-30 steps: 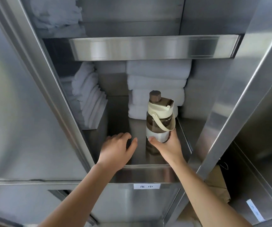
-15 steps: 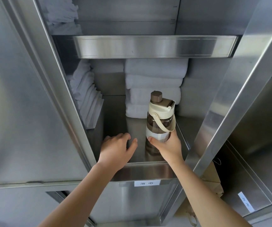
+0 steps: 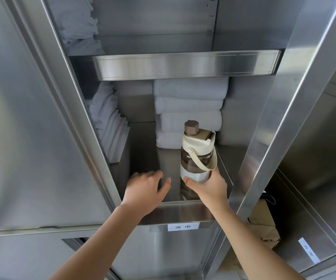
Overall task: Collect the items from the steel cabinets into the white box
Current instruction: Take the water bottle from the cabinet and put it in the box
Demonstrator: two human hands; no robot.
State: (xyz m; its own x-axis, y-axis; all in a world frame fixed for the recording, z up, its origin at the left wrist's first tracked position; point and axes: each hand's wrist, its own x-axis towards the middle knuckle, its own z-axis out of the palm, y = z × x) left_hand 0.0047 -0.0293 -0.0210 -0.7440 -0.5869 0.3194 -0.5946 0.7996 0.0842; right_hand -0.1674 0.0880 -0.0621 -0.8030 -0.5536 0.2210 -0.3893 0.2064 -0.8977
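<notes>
A brown water bottle (image 3: 197, 156) with a cream lid, brown cap and cream carry loop stands upright near the front right of a steel cabinet shelf (image 3: 175, 214). My right hand (image 3: 208, 187) is wrapped around its lower part. My left hand (image 3: 146, 191) rests on the shelf just left of the bottle, fingers spread, holding nothing. Folded white towels (image 3: 189, 110) are stacked behind the bottle at the back of the shelf. The white box is not in view.
The upper shelf's steel lip (image 3: 183, 64) overhangs, with more towels (image 3: 78, 23) above on the left. The left wall mirrors the towels. An open cabinet door (image 3: 280, 110) stands to the right. A cardboard box (image 3: 264, 225) sits low behind it.
The view has shifted slightly. Both hands and the bottle stay where they were on the shelf.
</notes>
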